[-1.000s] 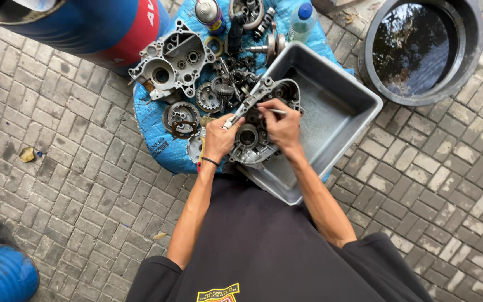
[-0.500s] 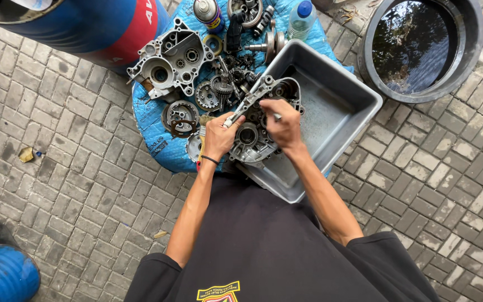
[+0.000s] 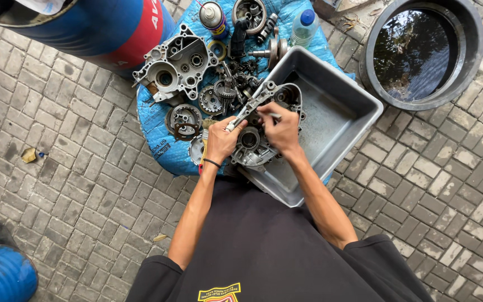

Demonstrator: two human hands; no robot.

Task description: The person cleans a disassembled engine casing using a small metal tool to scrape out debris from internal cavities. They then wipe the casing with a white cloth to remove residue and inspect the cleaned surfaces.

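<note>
The person is holding an engine crankcase half [image 3: 255, 140] on its edge at the near left corner of a grey plastic tub [image 3: 336, 112], which is sitting partly on a round surface covered with a blue tarp [image 3: 152, 120]. The left hand [image 3: 222, 140] is curled tight around the casing's outer rim, thumb over the top, steadying it. The right hand [image 3: 278, 128] is pinching a thin metal pick or small screwdriver [image 3: 272, 115], its tip pointing left into the casing's inner face near a bearing bore.

To do this well, the left hand should be keeping the casing braced against the tub wall so it is not rocking, while the right hand is working the tool in short, light strokes, staying off the machined mating face to avoid scoring it. Any loosened debris is best falling into the tub.

Lying well apart on the tarp are the other crankcase half [image 3: 177, 64], loose gears [image 3: 225, 89], a clutch plate [image 3: 184, 118], a spray can [image 3: 214, 17] and a clear bottle with a blue cap [image 3: 303, 25]. A dark basin of water [image 3: 420, 50] is standing on the paving.
</note>
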